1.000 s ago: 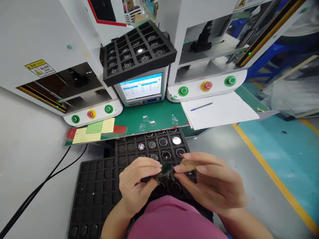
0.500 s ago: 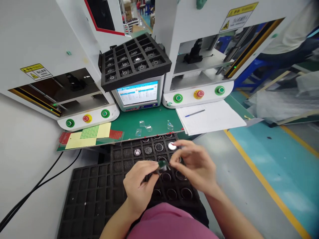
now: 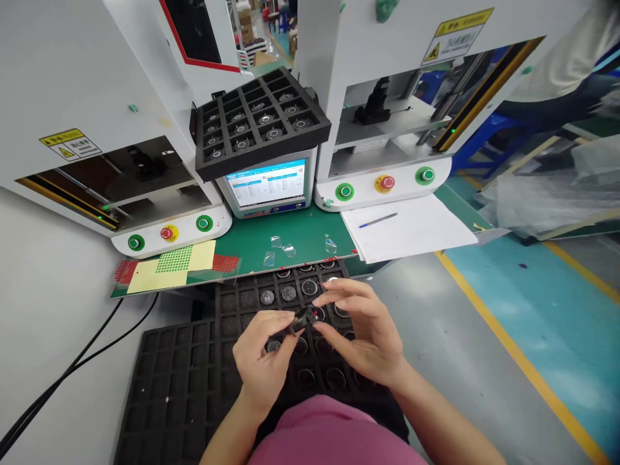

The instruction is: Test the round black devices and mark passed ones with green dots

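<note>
My left hand (image 3: 265,349) pinches a small dark watch-like part (image 3: 301,320) between thumb and fingers, above the black foam tray (image 3: 237,298). My right hand (image 3: 371,329) is just to its right, with thumb and fingers apart. The right thumb tip is close to the part; whether it touches cannot be made out. A tiny red spot shows between the right fingertips, too small to name. Below the hands, round watch-like pieces (image 3: 309,287) sit in the tray's compartments, some of them hidden by the hands.
Two white machines with green buttons (image 3: 345,191) and red buttons (image 3: 387,183) flank a screen (image 3: 268,184). A tilted black tray (image 3: 264,145) of round parts rests above it. Sticker sheets (image 3: 169,263), clear film scraps (image 3: 289,250), paper (image 3: 411,229) and a pen (image 3: 378,220) lie on the green bench.
The held part has turned, its green side giving way to a dark one. My right thumb and fingers have spread from a pinch, and both hands have shifted slightly left.
</note>
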Tool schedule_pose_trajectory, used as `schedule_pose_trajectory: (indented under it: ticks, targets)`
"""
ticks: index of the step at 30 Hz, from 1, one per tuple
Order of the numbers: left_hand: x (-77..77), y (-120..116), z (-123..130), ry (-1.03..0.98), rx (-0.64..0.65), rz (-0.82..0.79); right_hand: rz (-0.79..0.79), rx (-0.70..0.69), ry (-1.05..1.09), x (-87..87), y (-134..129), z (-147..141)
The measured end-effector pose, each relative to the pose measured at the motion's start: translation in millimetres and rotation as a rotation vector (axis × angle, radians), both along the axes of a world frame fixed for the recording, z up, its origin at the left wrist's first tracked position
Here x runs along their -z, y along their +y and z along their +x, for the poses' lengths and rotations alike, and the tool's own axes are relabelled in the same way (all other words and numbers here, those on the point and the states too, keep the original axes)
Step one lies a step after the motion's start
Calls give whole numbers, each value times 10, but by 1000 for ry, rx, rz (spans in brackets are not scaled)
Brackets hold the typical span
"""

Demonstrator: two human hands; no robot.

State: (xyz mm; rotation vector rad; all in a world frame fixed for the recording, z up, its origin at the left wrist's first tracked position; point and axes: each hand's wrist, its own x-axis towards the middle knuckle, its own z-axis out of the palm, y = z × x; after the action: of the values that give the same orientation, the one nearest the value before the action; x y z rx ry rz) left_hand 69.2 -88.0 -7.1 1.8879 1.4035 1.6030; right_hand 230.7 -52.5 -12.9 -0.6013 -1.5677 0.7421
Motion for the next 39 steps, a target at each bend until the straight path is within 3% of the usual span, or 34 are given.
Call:
schedule_pose_trajectory:
  ticks: [12,17,19,22,25,27,29,33,39]
  targets:
    - [-13,-8,29,4,25,-21,26,69,-45,9,-1,32]
    - [59,-26,55,17,21,-45,2,99,-41,59,-34,8]
    - [112,-12,58,45,-23,-12,-4,137,-29,60,-105,-29]
    - [174,56,9,41,-226,54,-67,178,20,118,-181,-58]
    - [195,134,-96,-84,-409,22,-308,300,88,353,-28,42]
    - [203,154,-157,-140,-413,-19,-548,445,124,608,232,191]
    - [221,141,-190,-133,-373,-57,-663,516,116,883,547,360]
    - [280,76,-195,-115,-345,-99,-761,551,34,1280,1044,556]
    - [291,47,-227,-102,-360,-124,-818,562,-129,1486,1344,478]
